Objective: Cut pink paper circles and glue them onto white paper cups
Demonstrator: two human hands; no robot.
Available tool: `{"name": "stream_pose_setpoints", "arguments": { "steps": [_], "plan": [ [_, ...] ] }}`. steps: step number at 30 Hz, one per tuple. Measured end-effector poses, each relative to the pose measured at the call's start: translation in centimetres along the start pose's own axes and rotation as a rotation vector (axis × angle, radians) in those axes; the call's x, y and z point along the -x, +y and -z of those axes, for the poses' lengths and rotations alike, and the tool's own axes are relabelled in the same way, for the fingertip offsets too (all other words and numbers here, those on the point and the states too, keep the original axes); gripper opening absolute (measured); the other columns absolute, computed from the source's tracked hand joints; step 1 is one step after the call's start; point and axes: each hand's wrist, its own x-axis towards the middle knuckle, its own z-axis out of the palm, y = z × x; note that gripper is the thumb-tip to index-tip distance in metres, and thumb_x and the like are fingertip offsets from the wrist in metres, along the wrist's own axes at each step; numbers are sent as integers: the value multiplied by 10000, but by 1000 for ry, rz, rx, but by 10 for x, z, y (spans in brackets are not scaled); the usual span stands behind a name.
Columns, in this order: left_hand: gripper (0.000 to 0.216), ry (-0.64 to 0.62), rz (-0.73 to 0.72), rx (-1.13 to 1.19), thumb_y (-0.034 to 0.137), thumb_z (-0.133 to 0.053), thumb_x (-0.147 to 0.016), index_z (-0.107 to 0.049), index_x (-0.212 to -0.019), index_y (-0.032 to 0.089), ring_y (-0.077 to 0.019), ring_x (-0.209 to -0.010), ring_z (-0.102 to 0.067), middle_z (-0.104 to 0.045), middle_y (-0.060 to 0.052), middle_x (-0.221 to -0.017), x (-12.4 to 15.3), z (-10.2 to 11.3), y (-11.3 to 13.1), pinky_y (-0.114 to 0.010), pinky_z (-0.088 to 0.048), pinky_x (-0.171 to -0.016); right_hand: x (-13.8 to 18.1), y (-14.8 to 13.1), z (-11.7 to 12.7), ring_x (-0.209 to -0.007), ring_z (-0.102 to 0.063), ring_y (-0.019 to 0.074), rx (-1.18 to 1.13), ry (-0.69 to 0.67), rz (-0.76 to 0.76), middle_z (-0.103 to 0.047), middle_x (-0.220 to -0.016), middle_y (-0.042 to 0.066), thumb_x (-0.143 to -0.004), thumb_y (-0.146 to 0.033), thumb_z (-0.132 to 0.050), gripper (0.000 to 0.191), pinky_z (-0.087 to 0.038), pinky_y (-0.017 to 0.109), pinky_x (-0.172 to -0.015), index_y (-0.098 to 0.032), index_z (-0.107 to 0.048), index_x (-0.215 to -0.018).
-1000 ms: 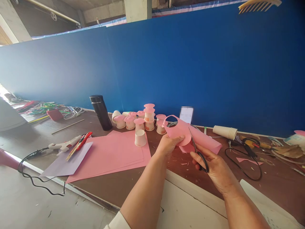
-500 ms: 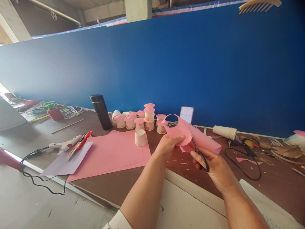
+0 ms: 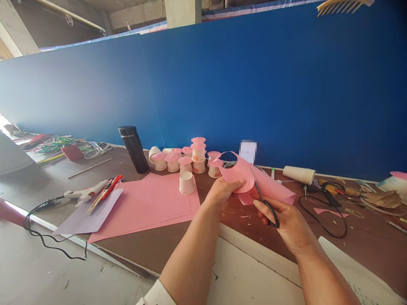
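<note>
Pinched between the thumb and fingers of my left hand (image 3: pixel 226 191) is a sheet of pink paper (image 3: pixel 270 184), curled over to the right with a rounded cut-out at its upper left. My right hand (image 3: pixel 281 218) has its fingers through the handles of black scissors (image 3: pixel 266 202). The blades lie at the edge of a rounded part of the paper, just right of my left thumb. Behind the paper stand several upside-down paper cups (image 3: pixel 173 165) with pink paper discs on them. One bare paper cup (image 3: pixel 187 183) rests on flat pink sheets (image 3: pixel 149 207).
A black bottle (image 3: pixel 133 149) stands at the back left. Nearer are a glue gun (image 3: pixel 85 192), a red utility knife (image 3: pixel 106 192) and a lilac sheet (image 3: pixel 92 216). To the right lie stacked paper cups (image 3: pixel 299 174) and a black cable (image 3: pixel 324 231). A blue partition (image 3: pixel 254 84) rises behind.
The view has shifted very slightly. Both hands stay in nearly the same place, and the scissor blades remain at the edge of the pink paper.
</note>
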Motion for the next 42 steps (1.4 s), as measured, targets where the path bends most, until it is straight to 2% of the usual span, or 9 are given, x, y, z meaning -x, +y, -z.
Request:
{"name": "stream_pose_setpoints", "arguments": {
  "steps": [10, 18, 21, 29, 35, 38, 42],
  "plan": [
    [429, 33, 36, -1, 291, -884, -570, -722, -921, 106, -239, -927, -638, -711, -123, -994, 0, -1, 3, -374, -485, -849, 0, 0, 0, -601, -502, 139, -4, 5, -10, -575, -618, -13, -718, -605, -726, 400, -409, 257, -610, -211, -756, -784],
    [450, 28, 32, 22, 280, -892, -562, -728, -942, 106, -254, -987, -636, -710, -136, -1051, 2, -2, 6, -362, -488, -862, 0, 4, 1, -592, -494, 140, -35, 9, -12, -560, -596, -29, -719, -558, -752, 488, -404, 261, -597, -233, -767, -1082],
    [462, 28, 29, 25, 271, -891, -566, -726, -964, 106, -260, -1001, -637, -708, -139, -1071, 1, -2, 6, -371, -491, -873, -3, 8, 1, -588, -500, 141, -29, 0, -7, -569, -598, -28, -724, -550, -753, 513, -410, 267, -603, -240, -753, -1134],
    [464, 40, -20, 22, 301, -887, -572, -723, -962, 111, -228, -927, -655, -715, -126, -1030, -1, -2, 0, -350, -489, -845, -2, 3, -2, -575, -498, 161, -45, 17, 14, -570, -587, -9, -707, -575, -752, 538, -415, 293, -595, -201, -768, -1093],
    [451, 182, 5, 118, 379, -869, -577, -681, -893, 118, -129, -651, -590, -684, -69, -821, 3, -20, -11, -265, -443, -607, 0, -1, -4, -602, -523, 165, -16, 88, 44, -598, -624, 4, -731, -594, -720, 494, -410, 288, -606, -204, -783, -1028],
    [432, 126, 60, 201, 411, -855, -587, -647, -816, 110, -103, -580, -537, -614, -36, -691, 8, -30, -19, -246, -407, -557, 0, -4, -5, -597, -526, 160, 10, 67, 65, -601, -626, -2, -746, -579, -714, 445, -419, 287, -626, -216, -789, -992],
    [413, 101, 95, 233, 439, -832, -609, -628, -791, 129, -118, -612, -547, -599, -35, -685, 11, -36, -27, -243, -398, -564, 0, -5, -6, -604, -524, 167, 40, 98, 99, -582, -609, -3, -766, -601, -679, 443, -429, 286, -623, -211, -786, -946]
  ]
}}
